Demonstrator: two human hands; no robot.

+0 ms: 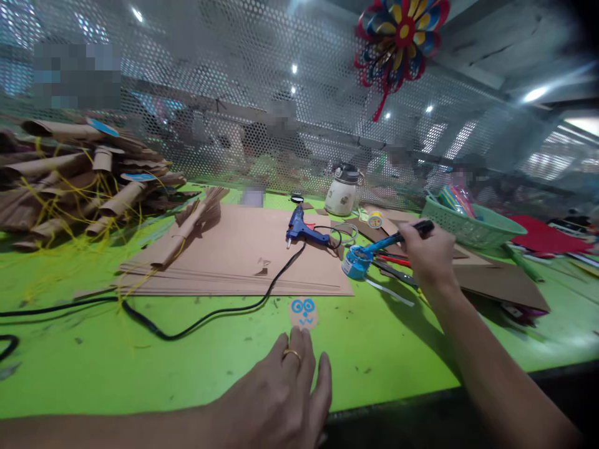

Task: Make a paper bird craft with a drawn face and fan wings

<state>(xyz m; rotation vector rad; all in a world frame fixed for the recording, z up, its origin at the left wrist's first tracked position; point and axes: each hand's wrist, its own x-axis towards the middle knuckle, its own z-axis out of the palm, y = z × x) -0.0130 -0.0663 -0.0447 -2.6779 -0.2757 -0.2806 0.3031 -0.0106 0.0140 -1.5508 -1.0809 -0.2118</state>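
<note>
the right hand (428,249) grips a brush (386,242) at the mouth of a paint jar (355,265), while the left hand (285,380), open, touches the near edge of a cardboard disc (304,313) on the table (210,368), probably light, stiffish and best held by its rim.

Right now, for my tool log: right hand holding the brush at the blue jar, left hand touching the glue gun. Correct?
No: the head view shows the left hand at the painted disc, not the glue gun. The right hand does hold the brush at the blue jar.
</note>
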